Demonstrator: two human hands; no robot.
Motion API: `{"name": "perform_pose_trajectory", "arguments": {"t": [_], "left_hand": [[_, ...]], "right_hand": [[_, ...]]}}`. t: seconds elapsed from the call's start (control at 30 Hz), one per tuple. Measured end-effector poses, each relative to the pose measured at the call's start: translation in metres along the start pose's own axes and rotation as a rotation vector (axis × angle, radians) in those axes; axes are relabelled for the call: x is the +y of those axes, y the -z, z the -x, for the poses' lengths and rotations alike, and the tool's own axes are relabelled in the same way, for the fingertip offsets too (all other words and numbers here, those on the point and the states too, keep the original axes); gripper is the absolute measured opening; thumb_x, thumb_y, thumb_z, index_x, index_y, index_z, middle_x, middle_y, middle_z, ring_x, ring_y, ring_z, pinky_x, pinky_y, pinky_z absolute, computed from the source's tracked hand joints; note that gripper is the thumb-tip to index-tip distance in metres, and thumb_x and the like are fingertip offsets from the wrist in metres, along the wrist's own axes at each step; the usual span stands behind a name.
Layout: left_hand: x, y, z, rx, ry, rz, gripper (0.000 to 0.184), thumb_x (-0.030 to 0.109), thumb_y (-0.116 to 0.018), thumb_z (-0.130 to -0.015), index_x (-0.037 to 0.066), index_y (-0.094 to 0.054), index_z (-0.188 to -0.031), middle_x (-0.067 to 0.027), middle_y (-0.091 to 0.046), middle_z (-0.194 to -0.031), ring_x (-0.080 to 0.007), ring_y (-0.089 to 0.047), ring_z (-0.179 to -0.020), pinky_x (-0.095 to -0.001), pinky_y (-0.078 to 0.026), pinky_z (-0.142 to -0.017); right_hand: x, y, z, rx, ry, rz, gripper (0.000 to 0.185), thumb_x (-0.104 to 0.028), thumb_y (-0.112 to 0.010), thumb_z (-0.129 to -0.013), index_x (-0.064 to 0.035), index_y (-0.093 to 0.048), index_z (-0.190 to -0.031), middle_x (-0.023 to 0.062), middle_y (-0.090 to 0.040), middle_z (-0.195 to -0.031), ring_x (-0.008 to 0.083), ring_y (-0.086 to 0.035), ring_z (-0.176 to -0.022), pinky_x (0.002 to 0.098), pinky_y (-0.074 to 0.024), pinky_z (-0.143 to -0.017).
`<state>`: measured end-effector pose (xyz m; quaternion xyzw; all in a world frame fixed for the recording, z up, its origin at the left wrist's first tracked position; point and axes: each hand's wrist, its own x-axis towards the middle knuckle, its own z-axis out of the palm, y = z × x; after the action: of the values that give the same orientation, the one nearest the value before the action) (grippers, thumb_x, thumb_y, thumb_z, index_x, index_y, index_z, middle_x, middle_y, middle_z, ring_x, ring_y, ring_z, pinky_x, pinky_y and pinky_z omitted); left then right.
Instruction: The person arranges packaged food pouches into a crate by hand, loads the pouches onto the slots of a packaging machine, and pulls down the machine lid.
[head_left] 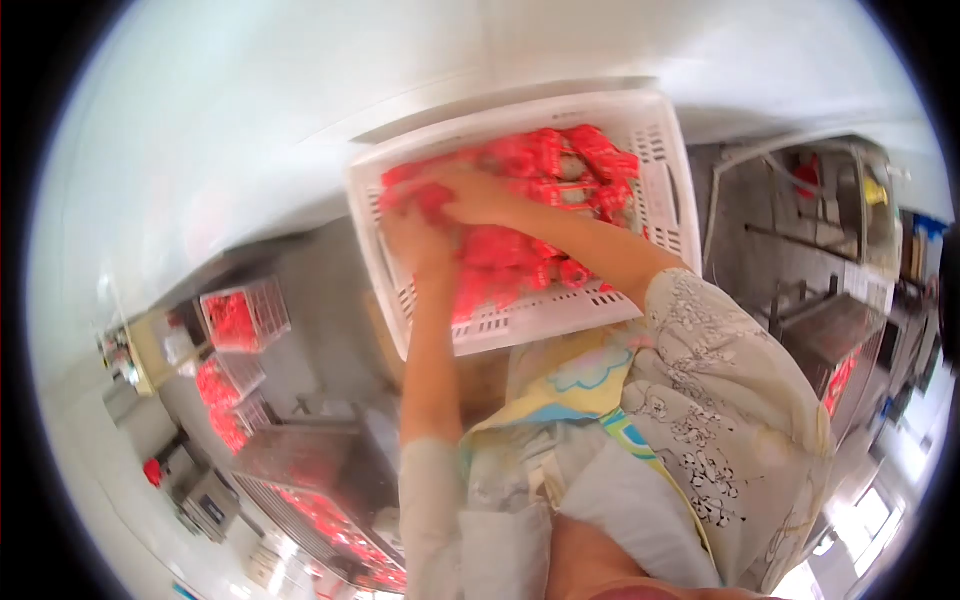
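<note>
A white plastic basket [500,338] with slotted walls is in front of me, holding many small red wrapped packets [600,150]. Some packets have clear parts showing a pale content. Both of my hands reach into the basket's left part, among the packets. My left hand [412,235] is by the left wall, its fingers blurred by motion. Close beside it, my right hand [468,195] stretches in from the right, its fingers also smeared. A red packet [432,202] shows between the two hands; whether either grips it cannot be made out.
At the left, white baskets [272,312] hold more red packets. A metal table [310,455] stands at the lower left, with red items beneath it. A metal frame [775,235] and another metal table [830,330] are at the right. The pale wall [300,120] rises beyond the basket.
</note>
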<state>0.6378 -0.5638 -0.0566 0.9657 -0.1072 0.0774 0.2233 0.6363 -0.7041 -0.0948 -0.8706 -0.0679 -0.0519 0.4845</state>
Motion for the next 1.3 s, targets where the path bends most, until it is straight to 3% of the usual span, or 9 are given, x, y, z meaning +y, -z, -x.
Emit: {"name": "perform_pose_trajectory", "arguments": {"t": [0.3,0.53,0.8,0.93,0.97,1.03,1.1,1.17,1.3], "left_hand": [[0.023,0.041,-0.002,-0.082,-0.191,-0.171,0.051,0.012,-0.077,-0.064,0.013,-0.063,-0.114,-0.0202,-0.024,-0.146,-0.0424,-0.032,-0.128,-0.0511,-0.038,-0.1],[0.018,0.03,-0.015,-0.309,-0.058,0.063,0.076,0.016,-0.075,-0.069,0.007,-0.04,-0.135,-0.0213,-0.042,-0.132,-0.039,-0.043,-0.121,-0.0453,-0.042,-0.096],[0.007,0.011,-0.016,-0.219,-0.452,0.16,0.059,0.009,-0.071,-0.07,0.006,-0.05,-0.125,-0.017,-0.055,-0.114,-0.0369,-0.051,-0.106,-0.0445,-0.043,-0.088],[-0.003,0.002,-0.017,-0.17,-0.498,0.224,0.046,0.006,-0.072,-0.066,0.008,-0.058,-0.111,-0.0165,-0.057,-0.112,-0.0367,-0.053,-0.102,-0.0443,-0.044,-0.085],[-0.003,0.005,-0.017,-0.188,-0.477,0.244,0.043,0.006,-0.072,-0.066,0.008,-0.059,-0.108,-0.016,-0.057,-0.11,-0.0366,-0.053,-0.101,-0.0442,-0.044,-0.084],[-0.005,0.012,-0.021,-0.216,-0.438,0.28,0.038,0.006,-0.072,-0.067,0.008,-0.059,-0.102,-0.015,-0.057,-0.107,-0.0366,-0.053,-0.099,-0.0441,-0.044,-0.082],[-0.005,0.011,-0.022,-0.193,-0.446,0.307,0.031,-0.001,-0.067,-0.068,0.006,-0.06,-0.098,-0.014,-0.057,-0.103,-0.0348,-0.055,-0.095,-0.0412,-0.045,-0.079],[-0.006,0.011,-0.023,-0.196,-0.445,0.338,0.028,-0.004,-0.065,-0.069,0.005,-0.06,-0.095,-0.0134,-0.057,-0.099,-0.0337,-0.056,-0.092,-0.0396,-0.046,-0.077],[-0.007,0.023,-0.021,-0.292,-0.361,0.343,0.026,-0.005,-0.063,-0.069,0.003,-0.059,-0.093,-0.0128,-0.055,-0.095,-0.0326,-0.056,-0.087,-0.0384,-0.046,-0.073]], "right_hand": [[-0.04,0.013,0.018,0.044,-0.177,-0.011,0.047,-0.008,-0.056,-0.078,-0.016,-0.054,-0.124,0.0085,-0.052,-0.126,0.0301,-0.052,-0.113,0.0397,-0.0465,-0.088],[-0.039,0.014,0.013,0.085,-0.164,-0.146,0.059,-0.017,-0.063,-0.077,-0.0118,-0.044,-0.133,0.0147,-0.048,-0.13,0.0324,-0.052,-0.114,0.0406,-0.0458,-0.089],[-0.059,0.035,0.019,-0.06,-0.213,-0.279,0.1,-0.047,-0.068,-0.075,-0.0029,-0.012,-0.146,0.0304,-0.038,-0.136,0.0413,-0.05,-0.117,0.0461,-0.0426,-0.096],[-0.085,0.1,0.046,0.04,-0.434,-0.24,0.088,-0.042,-0.067,-0.078,-0.0027,-0.022,-0.144,0.0275,-0.043,-0.134,0.0374,-0.052,-0.116,0.0444,-0.0434,-0.095],[-0.088,0.122,0.056,0.081,-0.539,-0.187,0.084,-0.04,-0.067,-0.079,-0.0025,-0.027,-0.142,0.0264,-0.044,-0.133,0.0359,-0.053,-0.115,0.0441,-0.0433,-0.095],[0.007,0.125,0.107,0.239,-0.256,0.567,0.073,-0.033,-0.067,-0.079,-0.0026,-0.036,-0.138,0.0246,-0.047,-0.13,0.0347,-0.053,-0.114,0.0426,-0.0449,-0.093],[-0.024,0.164,0.13,0.114,-0.678,0.776,0.07,-0.024,-0.068,-0.076,-0.0017,-0.039,-0.135,0.0224,-0.052,-0.122,0.0335,-0.054,-0.111,0.0422,-0.0468,-0.089],[0.029,0.147,0.166,0.152,-0.546,1.166,0.071,-0.016,-0.069,-0.072,0.0003,-0.039,-0.135,0.019,-0.057,-0.111,0.0313,-0.055,-0.107,0.0414,-0.0488,-0.084],[0.047,0.136,0.164,0.063,-0.6,1.161,0.07,-0.012,-0.068,-0.071,0.0017,-0.039,-0.134,0.0147,-0.06,-0.103,0.0282,-0.056,-0.104,0.0396,-0.0498,-0.079]]}}
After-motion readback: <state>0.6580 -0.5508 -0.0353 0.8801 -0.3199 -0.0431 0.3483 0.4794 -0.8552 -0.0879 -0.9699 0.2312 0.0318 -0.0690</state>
